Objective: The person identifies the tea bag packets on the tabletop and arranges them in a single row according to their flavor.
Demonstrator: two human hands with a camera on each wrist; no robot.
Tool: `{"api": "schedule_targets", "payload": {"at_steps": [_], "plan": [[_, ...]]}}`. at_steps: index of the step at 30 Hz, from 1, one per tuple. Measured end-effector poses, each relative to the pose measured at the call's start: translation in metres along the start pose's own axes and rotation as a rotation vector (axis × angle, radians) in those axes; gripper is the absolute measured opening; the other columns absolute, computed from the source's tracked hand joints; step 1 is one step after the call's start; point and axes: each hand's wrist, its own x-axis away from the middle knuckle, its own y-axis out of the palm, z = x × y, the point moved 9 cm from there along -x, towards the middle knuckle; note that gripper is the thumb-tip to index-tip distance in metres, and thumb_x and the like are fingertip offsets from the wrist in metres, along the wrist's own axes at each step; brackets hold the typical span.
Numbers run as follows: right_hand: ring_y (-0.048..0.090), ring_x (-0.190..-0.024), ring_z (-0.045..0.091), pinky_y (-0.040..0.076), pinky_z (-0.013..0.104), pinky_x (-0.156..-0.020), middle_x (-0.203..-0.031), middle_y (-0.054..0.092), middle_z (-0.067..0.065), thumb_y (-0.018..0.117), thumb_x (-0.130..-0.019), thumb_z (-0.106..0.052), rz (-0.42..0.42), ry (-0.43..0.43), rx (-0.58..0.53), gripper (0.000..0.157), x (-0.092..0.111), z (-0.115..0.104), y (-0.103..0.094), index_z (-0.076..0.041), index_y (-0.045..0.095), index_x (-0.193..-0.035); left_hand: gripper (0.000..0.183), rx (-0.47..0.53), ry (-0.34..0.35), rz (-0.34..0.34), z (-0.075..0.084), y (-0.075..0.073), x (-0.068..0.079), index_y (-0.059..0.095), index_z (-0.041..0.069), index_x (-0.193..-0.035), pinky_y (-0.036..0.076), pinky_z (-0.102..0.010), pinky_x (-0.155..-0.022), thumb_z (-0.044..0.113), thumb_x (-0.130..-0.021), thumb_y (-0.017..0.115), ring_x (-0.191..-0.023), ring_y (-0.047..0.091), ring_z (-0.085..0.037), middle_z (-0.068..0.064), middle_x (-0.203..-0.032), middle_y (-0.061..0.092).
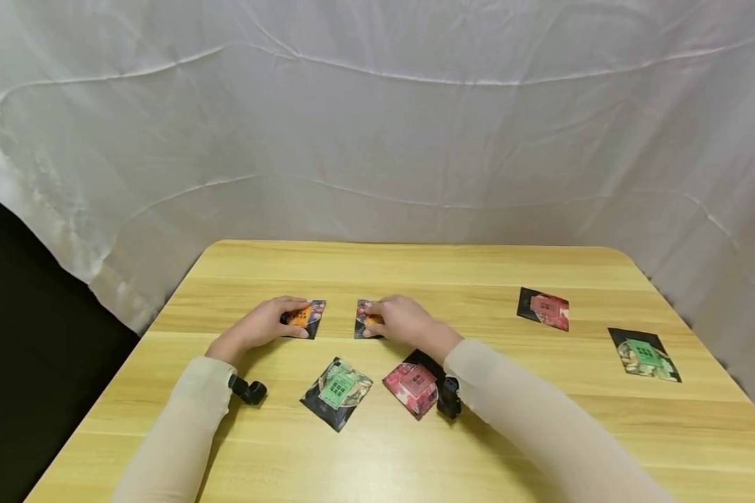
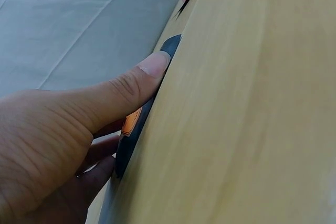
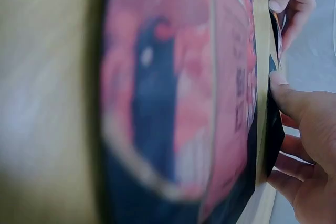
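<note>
At the table's middle left, my left hand (image 1: 261, 325) holds a black sachet with an orange label (image 1: 315, 316) between thumb and fingers. In the left wrist view the thumb lies along one edge of that sachet (image 2: 126, 153). My right hand (image 1: 410, 321) grips a second orange-labelled sachet (image 1: 360, 325) just to the right, covering much of it. The right wrist view has this sachet's dark edge (image 3: 274, 135) between thumb and fingertips. Below the hands lie a green-labelled sachet (image 1: 338, 392) and, under the right wrist, a pink-labelled sachet (image 1: 415, 383).
On the right side of the wooden table (image 1: 478, 454) lie another pink-labelled sachet (image 1: 544, 308) and another green-labelled sachet (image 1: 645, 354). A pale curtain (image 1: 377, 140) hangs behind the far edge. Small black cameras are strapped to both wrists.
</note>
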Motion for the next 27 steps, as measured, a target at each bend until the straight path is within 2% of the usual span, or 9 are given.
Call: {"api": "schedule_targets", "payload": {"at_steps": [7, 13, 22, 27], "plan": [[0.058, -0.119, 0.026, 0.045, 0.039, -0.103, -0.130, 0.062, 0.007, 0.060, -0.094, -0.048, 0.009, -0.009, 0.028, 0.053, -0.009, -0.015, 0.002, -0.015, 0.061, -0.135, 0.078, -0.015, 0.006, 0.011, 0.001, -0.001, 0.000, 0.046, 0.008, -0.147, 0.032, -0.058, -0.109, 0.045, -0.084, 0.074, -0.137, 0.035, -0.042, -0.020, -0.149, 0.041], [0.057, -0.121, 0.026, 0.043, 0.039, -0.105, -0.134, 0.060, 0.006, 0.059, -0.095, -0.049, 0.003, -0.026, 0.016, 0.054, -0.013, -0.027, 0.005, -0.016, 0.060, -0.137, 0.079, -0.034, 0.008, 0.020, 0.001, 0.000, 0.000, 0.047, 0.008, -0.147, 0.033, -0.058, -0.108, 0.047, -0.084, 0.074, -0.136, 0.036, -0.042, -0.021, -0.148, 0.042], [0.060, -0.115, 0.026, 0.047, 0.039, -0.101, -0.130, 0.062, 0.006, 0.059, -0.094, -0.051, 0.020, -0.027, 0.015, 0.057, -0.019, -0.034, 0.006, -0.015, 0.059, -0.138, 0.077, -0.028, 0.006, 0.021, 0.001, 0.000, -0.001, 0.047, 0.010, -0.146, 0.032, -0.057, -0.109, 0.047, -0.084, 0.074, -0.136, 0.036, -0.041, -0.019, -0.148, 0.042], [0.059, -0.116, 0.027, 0.047, 0.040, -0.100, -0.134, 0.060, 0.006, 0.057, -0.094, -0.053, 0.031, -0.011, 0.028, 0.059, -0.025, -0.038, 0.007, -0.016, 0.057, -0.140, 0.077, -0.027, 0.008, 0.013, 0.001, -0.002, -0.001, 0.048, 0.009, -0.146, 0.032, -0.057, -0.109, 0.047, -0.085, 0.074, -0.136, 0.036, -0.041, -0.019, -0.148, 0.042]]}}
